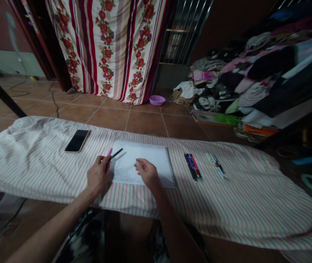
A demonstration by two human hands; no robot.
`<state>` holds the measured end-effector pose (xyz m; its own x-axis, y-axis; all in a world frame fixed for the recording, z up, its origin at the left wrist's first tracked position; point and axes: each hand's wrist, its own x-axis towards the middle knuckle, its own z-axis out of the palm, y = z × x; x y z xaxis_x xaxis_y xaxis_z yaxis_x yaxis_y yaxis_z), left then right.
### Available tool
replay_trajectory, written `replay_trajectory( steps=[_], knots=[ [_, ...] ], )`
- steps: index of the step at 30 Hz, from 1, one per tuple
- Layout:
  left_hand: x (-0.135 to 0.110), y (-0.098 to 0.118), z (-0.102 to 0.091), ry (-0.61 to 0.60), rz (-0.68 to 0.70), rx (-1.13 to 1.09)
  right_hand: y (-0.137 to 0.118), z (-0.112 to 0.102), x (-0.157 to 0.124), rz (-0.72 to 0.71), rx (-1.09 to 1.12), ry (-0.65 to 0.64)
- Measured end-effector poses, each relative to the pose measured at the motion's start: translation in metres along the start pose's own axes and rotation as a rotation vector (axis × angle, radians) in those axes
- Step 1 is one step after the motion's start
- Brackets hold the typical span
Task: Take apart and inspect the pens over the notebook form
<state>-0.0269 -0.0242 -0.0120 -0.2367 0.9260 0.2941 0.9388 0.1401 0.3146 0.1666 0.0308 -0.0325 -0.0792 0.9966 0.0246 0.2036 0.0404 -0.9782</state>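
Brown floor tiles spread behind our cloth-covered bench, where the spiral notebook lies flat near the middle; we judge it light, with floppy, easily creased sheets, best lifted by its coil edge. Above the page, our right hand has its fingers loosely curled, nothing visible in them. Our left hand, at the notebook's left edge, grasps the black pen, which slants over the paper. It should feel light, stiff and rather slick, so the barrel suits a pinch. Whether we also hold the small pink item beside it, we cannot tell.
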Motion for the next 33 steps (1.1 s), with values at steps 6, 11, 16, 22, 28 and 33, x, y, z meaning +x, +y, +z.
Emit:
replay_trajectory(
  steps=[6,11,16,22,28,33],
  knots=[
    [-0.019,0.040,0.031,-0.038,0.194,-0.164,-0.004,-0.002,0.002,0.204,0.219,-0.035],
    [-0.016,0.045,0.037,-0.033,0.256,-0.163,0.000,-0.004,0.007,0.228,0.289,0.126],
    [-0.011,0.042,0.036,-0.048,0.362,-0.200,-0.002,-0.003,0.009,0.217,0.319,0.139],
    [-0.011,0.043,0.038,0.002,0.443,-0.150,0.002,-0.004,0.008,0.240,0.388,0.173],
    [-0.012,0.038,0.046,0.115,0.451,-0.118,0.002,-0.011,0.010,0.269,0.439,0.254],
    [-0.011,0.038,0.045,0.078,0.428,-0.117,0.004,-0.018,0.013,0.273,0.463,0.296]
  ],
)
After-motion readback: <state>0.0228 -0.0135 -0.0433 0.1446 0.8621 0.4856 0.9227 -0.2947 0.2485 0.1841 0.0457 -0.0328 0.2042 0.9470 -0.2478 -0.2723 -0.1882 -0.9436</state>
